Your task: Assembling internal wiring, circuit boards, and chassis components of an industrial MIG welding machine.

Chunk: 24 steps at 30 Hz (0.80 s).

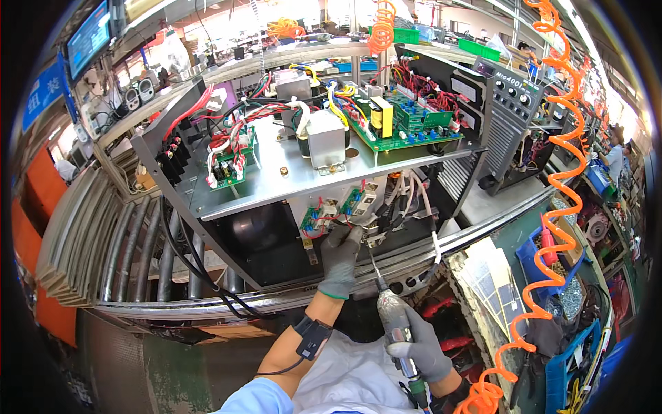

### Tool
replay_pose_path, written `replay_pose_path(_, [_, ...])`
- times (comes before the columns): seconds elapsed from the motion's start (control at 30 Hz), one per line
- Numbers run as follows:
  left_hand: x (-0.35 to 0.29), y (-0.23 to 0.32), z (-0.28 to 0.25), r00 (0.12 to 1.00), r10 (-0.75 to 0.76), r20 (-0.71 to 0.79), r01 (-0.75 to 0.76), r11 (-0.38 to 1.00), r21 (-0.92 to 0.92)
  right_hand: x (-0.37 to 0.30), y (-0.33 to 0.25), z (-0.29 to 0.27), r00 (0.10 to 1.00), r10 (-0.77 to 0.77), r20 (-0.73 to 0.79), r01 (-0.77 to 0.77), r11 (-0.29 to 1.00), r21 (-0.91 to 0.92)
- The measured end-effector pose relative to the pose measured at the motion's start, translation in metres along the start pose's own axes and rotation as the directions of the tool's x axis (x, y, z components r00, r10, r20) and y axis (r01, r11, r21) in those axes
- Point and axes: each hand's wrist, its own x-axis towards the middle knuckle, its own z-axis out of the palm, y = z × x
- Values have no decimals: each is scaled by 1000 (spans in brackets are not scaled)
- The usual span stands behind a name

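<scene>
My right hand (425,346), in a grey glove, grips a worn power screwdriver (394,314) with a long thin bit. The bit points up and away from me toward a small metal bracket (374,237) low in the open machine chassis (265,190). My left hand (340,259), also gloved, reaches into that lower bay beside the bracket. Its fingers are closed together at the tips, where thin wires run; what they hold is hidden. Just beyond it are small green circuit boards (312,222). Above, the metal shelf carries a silver block-shaped part (325,140) and a larger green board (407,138).
The chassis stands on a roller conveyor (141,252). An orange coiled hose (567,159) hangs at the right, near another machine (507,103). Blue bins (538,259) of small parts and paper sheets (489,279) lie right of me. Black cables (189,255) droop over the conveyor rail.
</scene>
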Motion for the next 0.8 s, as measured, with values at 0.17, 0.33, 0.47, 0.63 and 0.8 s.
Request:
replay_pose_path(0.17, [4, -12, -2, 997, 83, -7, -83, 996, -39, 0, -3, 4, 1000, -3, -25, 3, 1000, -2])
replay_pose_path(0.33, [1, -12, 1, 997, 83, -3, -84, 995, -51, 4, 1, 3, 999, -31, -28, 31, 1000, 4])
replay_pose_path(0.47, [-1, -1, -1, 998, 7, -66, -9, 1000, -23, 13, -9, 12, 998, -46, -33, 39, 982, -183])
replay_pose_path(0.63, [-5, -5, -16, 995, -57, 81, 76, 961, -267, 10, -14, 13, 997, -69, -21, 64, 983, -169])
replay_pose_path(0.8, [-30, -59, -32, 960, -134, 244, 124, 991, 56, 9, -21, 17, 997, -74, -3, 72, 980, -184])
